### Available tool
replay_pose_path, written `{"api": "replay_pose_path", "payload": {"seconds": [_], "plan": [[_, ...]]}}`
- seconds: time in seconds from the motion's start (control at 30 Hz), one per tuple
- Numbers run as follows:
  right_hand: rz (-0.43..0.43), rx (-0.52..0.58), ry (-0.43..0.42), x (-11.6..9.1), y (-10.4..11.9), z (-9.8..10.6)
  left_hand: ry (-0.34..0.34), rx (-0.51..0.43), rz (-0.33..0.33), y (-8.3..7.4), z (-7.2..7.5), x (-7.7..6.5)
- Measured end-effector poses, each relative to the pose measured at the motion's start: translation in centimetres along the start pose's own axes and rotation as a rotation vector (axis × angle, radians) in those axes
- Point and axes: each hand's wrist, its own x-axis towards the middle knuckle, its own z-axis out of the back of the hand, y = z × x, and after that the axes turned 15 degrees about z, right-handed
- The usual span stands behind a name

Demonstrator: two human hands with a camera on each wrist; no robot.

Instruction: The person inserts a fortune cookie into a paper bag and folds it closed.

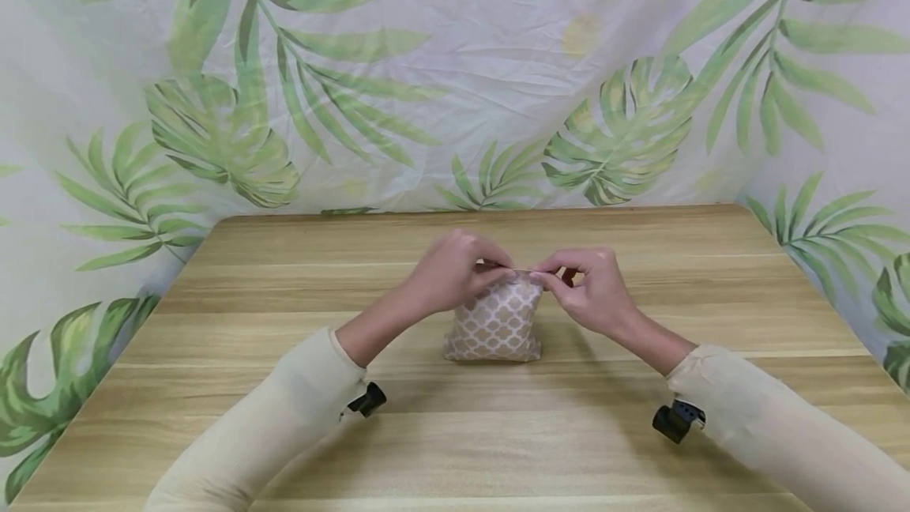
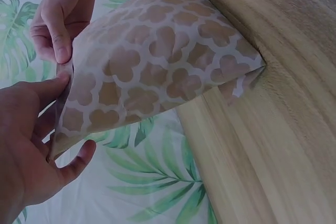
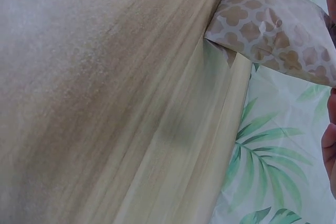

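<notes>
A brown paper bag [image 1: 495,322] with a white lattice pattern stands upright on the wooden table, its top edge narrowed between both hands. My left hand [image 1: 455,271] pinches the top edge from the left, thumb on the near side. From the right, my right hand [image 1: 593,291] pinches the same edge near its right corner. In the left wrist view the patterned bag [image 2: 152,56] bulges in the middle, and the left hand [image 2: 26,140] and right hand [image 2: 60,19] meet along its folded top. Only some fingers of the right hand [image 3: 329,150] show in the right wrist view.
The wooden table [image 1: 284,417] extends around the bag, its far edge running along a leaf-printed cloth [image 1: 498,85]. A small black camera [image 1: 367,400] is strapped at the left wrist, another black camera [image 1: 675,421] at the right.
</notes>
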Motion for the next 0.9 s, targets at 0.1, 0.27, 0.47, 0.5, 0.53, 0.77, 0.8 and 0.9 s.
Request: {"api": "replay_pose_path", "payload": {"seconds": [0.1, 0.27, 0.47, 0.5, 0.53, 0.77, 0.8, 0.9], "plan": [[-0.001, -0.002, -0.012, 0.0, 0.0, 0.1, -0.011, -0.040, 0.007, 0.8, 0.1, -0.3], [-0.012, -0.003, -0.024, -0.3, -0.1, 0.2, -0.033, -0.080, 0.011, 1.8, 0.3, -0.8], [-0.039, 0.007, -0.013, -0.3, -0.2, 0.1, -0.030, -0.081, 0.026, 2.3, 0.5, -1.2], [-0.047, 0.003, -0.017, -0.4, -0.2, 0.2, -0.030, -0.080, 0.042, 2.5, 0.6, -1.4], [-0.056, 0.003, -0.020, -0.5, -0.3, 0.2, -0.029, -0.080, 0.060, 2.7, 0.7, -1.5], [-0.093, 0.026, -0.010, -0.8, -0.8, 0.3, -0.014, -0.126, 0.099, 4.1, 1.1, -2.3], [-0.097, 0.025, -0.006, -0.8, -0.8, 0.3, -0.006, -0.139, 0.100, 4.2, 1.1, -2.3], [-0.123, 0.022, 0.007, -0.6, -0.8, 0.3, 0.031, -0.183, 0.124, 4.5, 1.1, -2.3]]}}
